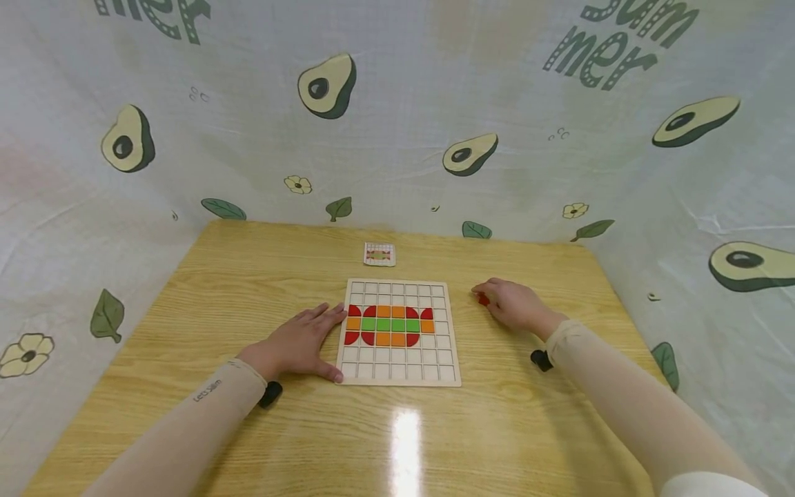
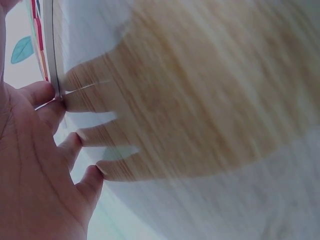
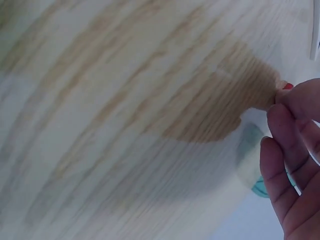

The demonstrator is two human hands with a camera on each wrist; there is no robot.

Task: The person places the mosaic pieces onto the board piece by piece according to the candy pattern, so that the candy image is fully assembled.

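A pale square grid board (image 1: pixel 397 364) lies on the table, with red, orange and green tiles filling part of its middle rows. My left hand (image 1: pixel 297 343) spreads its fingers along the board's left edge, the thumb at the near corner and a fingertip near the red tiles. In the left wrist view, the fingers of that hand (image 2: pixel 45 160) meet the table beside the board's edge. To the right of the board, my right hand (image 1: pixel 512 304) pinches a small red tile (image 1: pixel 483 299), mostly covered by the fingers. A sliver of the red tile (image 3: pixel 288 86) shows at the fingertips in the right wrist view.
Behind the board lies a small card (image 1: pixel 379 255) with a printed grid pattern. The wooden table (image 1: pixel 261 269) is glossy, with a bright reflection near the front. A pale cloth (image 1: pixel 397 124) printed with avocados and leaves hangs around its back and sides.
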